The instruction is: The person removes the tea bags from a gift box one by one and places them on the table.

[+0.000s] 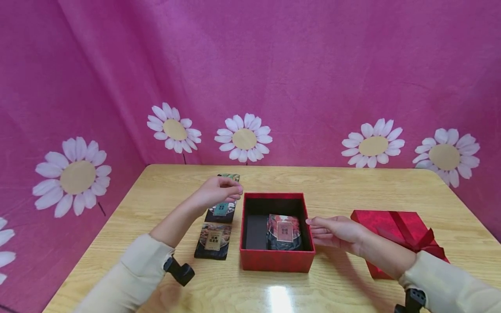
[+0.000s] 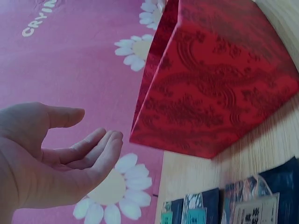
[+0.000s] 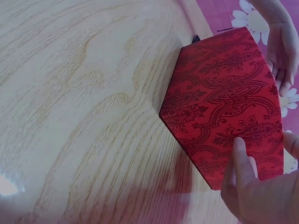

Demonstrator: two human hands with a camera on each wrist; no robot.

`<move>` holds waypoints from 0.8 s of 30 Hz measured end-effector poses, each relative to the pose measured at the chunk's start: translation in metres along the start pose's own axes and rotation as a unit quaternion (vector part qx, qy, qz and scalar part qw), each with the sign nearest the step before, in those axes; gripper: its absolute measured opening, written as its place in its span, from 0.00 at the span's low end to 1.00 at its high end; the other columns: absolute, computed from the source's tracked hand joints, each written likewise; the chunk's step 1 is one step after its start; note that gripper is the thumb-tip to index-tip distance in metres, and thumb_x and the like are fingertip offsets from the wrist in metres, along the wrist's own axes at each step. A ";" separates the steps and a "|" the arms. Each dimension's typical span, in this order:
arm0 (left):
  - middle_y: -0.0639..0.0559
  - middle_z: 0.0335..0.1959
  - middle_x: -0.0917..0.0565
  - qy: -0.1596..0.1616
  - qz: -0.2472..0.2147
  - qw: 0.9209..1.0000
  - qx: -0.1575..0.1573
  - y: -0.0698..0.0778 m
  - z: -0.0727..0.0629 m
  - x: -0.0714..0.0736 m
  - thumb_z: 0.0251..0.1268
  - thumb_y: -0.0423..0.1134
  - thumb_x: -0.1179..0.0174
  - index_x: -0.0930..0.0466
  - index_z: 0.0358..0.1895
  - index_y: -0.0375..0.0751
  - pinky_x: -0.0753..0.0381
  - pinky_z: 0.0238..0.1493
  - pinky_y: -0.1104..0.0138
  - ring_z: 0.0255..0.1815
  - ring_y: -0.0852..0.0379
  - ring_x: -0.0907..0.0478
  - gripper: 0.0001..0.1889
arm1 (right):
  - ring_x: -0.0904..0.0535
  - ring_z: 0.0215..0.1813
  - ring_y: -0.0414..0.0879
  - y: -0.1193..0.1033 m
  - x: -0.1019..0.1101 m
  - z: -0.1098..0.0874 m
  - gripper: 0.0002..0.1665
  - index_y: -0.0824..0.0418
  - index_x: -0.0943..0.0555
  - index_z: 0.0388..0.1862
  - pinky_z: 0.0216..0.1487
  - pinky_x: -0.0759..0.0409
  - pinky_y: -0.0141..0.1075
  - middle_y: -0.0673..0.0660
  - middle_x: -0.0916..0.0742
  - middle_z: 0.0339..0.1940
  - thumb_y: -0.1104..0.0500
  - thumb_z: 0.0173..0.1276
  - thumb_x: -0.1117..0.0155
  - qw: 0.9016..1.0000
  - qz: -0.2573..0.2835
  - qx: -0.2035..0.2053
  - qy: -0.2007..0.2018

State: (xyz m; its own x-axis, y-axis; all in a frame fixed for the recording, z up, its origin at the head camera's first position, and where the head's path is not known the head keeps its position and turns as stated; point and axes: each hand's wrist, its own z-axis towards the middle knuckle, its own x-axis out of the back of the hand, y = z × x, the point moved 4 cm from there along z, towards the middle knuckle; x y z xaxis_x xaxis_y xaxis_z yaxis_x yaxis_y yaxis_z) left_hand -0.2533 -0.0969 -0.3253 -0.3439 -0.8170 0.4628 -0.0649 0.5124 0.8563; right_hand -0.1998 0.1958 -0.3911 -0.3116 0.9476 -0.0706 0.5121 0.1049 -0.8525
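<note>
We see a stiff-walled, square red box (image 1: 277, 261) with darker scrolling floral patterning and a black interior, open-topped and upright on the pale wood-grained desk (image 1: 344, 191). Inside it, toward the right, we find a red-and-black printed packet (image 1: 284, 232), its pinkish label facing up. Left of the box, in a row, we see a flat brown-and-black packet (image 1: 213, 240) with a gold label, just behind it a black teal-labelled packet (image 1: 222, 209), and farthest a partly hidden green-labelled packet (image 2: 172, 212).
</note>
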 end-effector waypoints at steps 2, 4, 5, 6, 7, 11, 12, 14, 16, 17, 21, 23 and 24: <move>0.37 0.54 0.18 -0.014 -0.007 1.000 -0.002 0.003 0.000 -0.004 0.70 0.42 0.45 0.25 0.58 0.31 0.18 0.58 0.60 0.53 0.47 0.17 0.20 | 0.13 0.43 0.44 0.000 0.000 0.001 0.37 0.75 0.34 0.67 0.50 0.15 0.36 0.57 0.11 0.45 0.51 0.69 0.40 1.000 -0.006 0.001 0.003; 0.37 0.54 0.18 -0.024 -0.010 1.000 -0.006 0.006 0.000 -0.008 0.71 0.42 0.46 0.25 0.57 0.31 0.19 0.58 0.60 0.54 0.46 0.18 0.19 | 0.13 0.43 0.44 -0.001 -0.001 0.001 0.36 0.76 0.35 0.67 0.50 0.15 0.36 0.57 0.11 0.44 0.52 0.69 0.41 1.000 -0.007 0.004 0.005; 0.37 0.54 0.18 -0.029 -0.010 1.000 -0.007 0.007 0.000 -0.010 0.71 0.41 0.46 0.25 0.57 0.31 0.19 0.58 0.60 0.54 0.46 0.18 0.19 | 0.13 0.42 0.43 -0.001 -0.001 0.002 0.36 0.77 0.35 0.66 0.49 0.15 0.36 0.57 0.11 0.44 0.53 0.69 0.41 1.000 -0.006 0.006 0.002; 0.36 0.54 0.18 -0.034 -0.013 0.999 -0.009 0.009 0.000 -0.013 0.71 0.41 0.46 0.25 0.57 0.31 0.19 0.59 0.59 0.55 0.45 0.18 0.19 | 0.12 0.42 0.43 -0.001 -0.001 0.002 0.36 0.78 0.35 0.66 0.49 0.15 0.36 0.57 0.11 0.44 0.54 0.70 0.42 1.000 -0.003 0.010 -0.002; 0.36 0.54 0.18 -0.038 -0.015 0.999 -0.009 0.011 0.000 -0.015 0.71 0.40 0.46 0.25 0.57 0.31 0.20 0.59 0.59 0.55 0.44 0.19 0.18 | 0.12 0.42 0.43 -0.001 -0.001 0.002 0.36 0.79 0.36 0.66 0.49 0.15 0.36 0.57 0.11 0.43 0.54 0.69 0.42 1.000 0.001 0.013 -0.007; 0.35 0.55 0.19 -0.057 -0.023 0.998 -0.008 0.019 0.000 -0.027 0.71 0.40 0.46 0.25 0.57 0.30 0.21 0.60 0.58 0.56 0.44 0.19 0.18 | 0.13 0.41 0.42 -0.002 -0.001 0.003 0.36 0.81 0.36 0.64 0.48 0.14 0.36 0.56 0.11 0.41 0.56 0.69 0.41 0.999 0.013 0.029 -0.026; 0.35 0.55 0.19 -0.063 -0.023 0.998 -0.007 0.020 0.001 -0.030 0.71 0.40 0.46 0.25 0.57 0.31 0.21 0.60 0.58 0.56 0.45 0.19 0.19 | 0.13 0.41 0.42 -0.002 -0.001 0.003 0.36 0.81 0.36 0.64 0.48 0.14 0.36 0.55 0.11 0.41 0.56 0.68 0.40 0.999 0.015 0.030 -0.026; 0.36 0.56 0.19 -0.075 -0.026 0.997 0.002 0.022 0.002 -0.037 0.71 0.41 0.46 0.25 0.58 0.31 0.20 0.60 0.59 0.56 0.45 0.19 0.19 | 0.13 0.41 0.42 -0.003 0.000 0.003 0.35 0.81 0.35 0.63 0.48 0.14 0.35 0.55 0.11 0.41 0.56 0.68 0.40 0.999 0.015 0.032 -0.027; 0.37 0.56 0.19 -0.083 -0.024 0.996 0.014 0.022 0.003 -0.043 0.70 0.41 0.45 0.24 0.57 0.32 0.19 0.58 0.60 0.56 0.46 0.19 0.19 | 0.13 0.42 0.42 -0.004 0.000 0.003 0.33 0.80 0.33 0.63 0.48 0.15 0.35 0.55 0.11 0.42 0.56 0.68 0.41 0.999 0.013 0.027 -0.023; 0.37 0.56 0.18 -0.084 -0.022 0.996 0.023 0.021 0.004 -0.047 0.70 0.41 0.44 0.25 0.57 0.32 0.19 0.58 0.61 0.56 0.45 0.19 0.19 | 0.13 0.42 0.42 -0.004 0.000 0.003 0.32 0.79 0.32 0.62 0.49 0.15 0.35 0.55 0.11 0.42 0.56 0.68 0.41 0.999 0.012 0.024 -0.019; 0.35 0.54 0.18 -0.079 -0.051 0.993 0.076 0.018 0.007 -0.060 0.69 0.42 0.44 0.30 0.60 0.27 0.19 0.58 0.59 0.56 0.44 0.18 0.23 | 0.13 0.43 0.42 -0.005 0.000 0.003 0.29 0.76 0.29 0.60 0.50 0.15 0.35 0.57 0.11 0.44 0.56 0.69 0.41 1.000 0.003 0.017 -0.014; 0.33 0.54 0.18 -0.072 -0.076 0.989 0.104 0.018 0.008 -0.067 0.70 0.42 0.44 0.33 0.62 0.25 0.20 0.59 0.58 0.55 0.44 0.18 0.26 | 0.13 0.43 0.42 -0.006 0.000 0.002 0.30 0.77 0.30 0.61 0.50 0.15 0.34 0.57 0.11 0.45 0.56 0.69 0.41 1.000 -0.002 0.019 -0.013; 0.32 0.55 0.19 -0.069 -0.089 0.987 0.116 0.018 0.009 -0.070 0.70 0.42 0.44 0.34 0.63 0.25 0.21 0.59 0.57 0.55 0.44 0.18 0.26 | 0.12 0.43 0.42 -0.006 0.001 0.002 0.31 0.78 0.31 0.62 0.50 0.15 0.34 0.57 0.11 0.45 0.56 0.69 0.41 1.000 -0.004 0.020 -0.011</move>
State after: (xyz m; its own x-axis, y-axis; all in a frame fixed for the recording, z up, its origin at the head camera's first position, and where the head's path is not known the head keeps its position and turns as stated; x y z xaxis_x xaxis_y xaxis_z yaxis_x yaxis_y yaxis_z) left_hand -0.2393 -0.0284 -0.3444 -0.4317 -0.8636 0.2605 -0.3425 0.4241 0.8383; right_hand -0.2050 0.1951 -0.3867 -0.3333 0.9398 -0.0753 0.4775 0.0994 -0.8730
